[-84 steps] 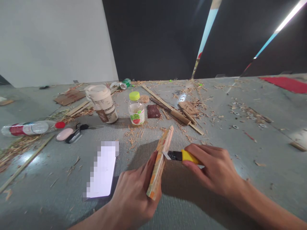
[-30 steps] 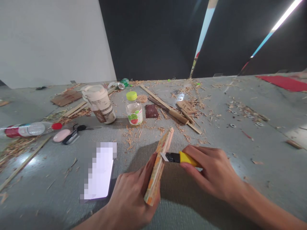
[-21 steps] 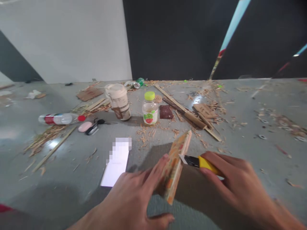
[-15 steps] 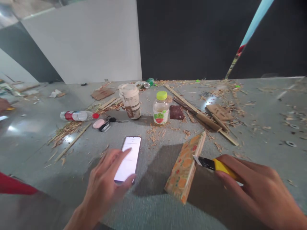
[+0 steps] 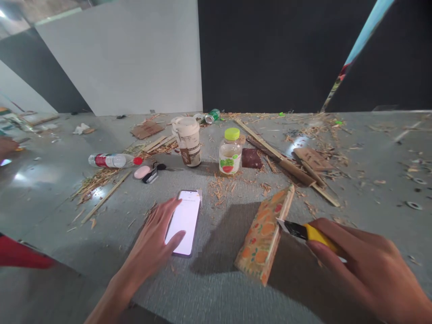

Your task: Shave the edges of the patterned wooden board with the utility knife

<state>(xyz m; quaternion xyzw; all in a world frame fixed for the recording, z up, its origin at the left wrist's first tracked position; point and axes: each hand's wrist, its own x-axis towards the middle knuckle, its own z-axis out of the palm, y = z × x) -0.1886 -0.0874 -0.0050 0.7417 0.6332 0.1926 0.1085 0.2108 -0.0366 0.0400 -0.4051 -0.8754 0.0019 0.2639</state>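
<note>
My left hand (image 5: 152,240) lies open over a lit phone (image 5: 185,221) on the grey floor, fingers spread and the thumb on the screen. My right hand (image 5: 364,265) is closed on a yellow utility knife (image 5: 305,231). Its blade tip rests against the edge of a flat board with an orange fruit pattern (image 5: 265,234). The board leans at a slant with nothing else holding it.
Behind stand a lidded paper cup (image 5: 187,141) and a small green-capped bottle (image 5: 230,152). A water bottle (image 5: 113,160), keys (image 5: 150,173), wood strips (image 5: 286,164) and shavings litter the floor. Another person's hand (image 5: 6,147) shows at far left.
My left hand let go of the patterned board and moved left onto the phone. The board tipped to lean against the knife. The view swung left.
</note>
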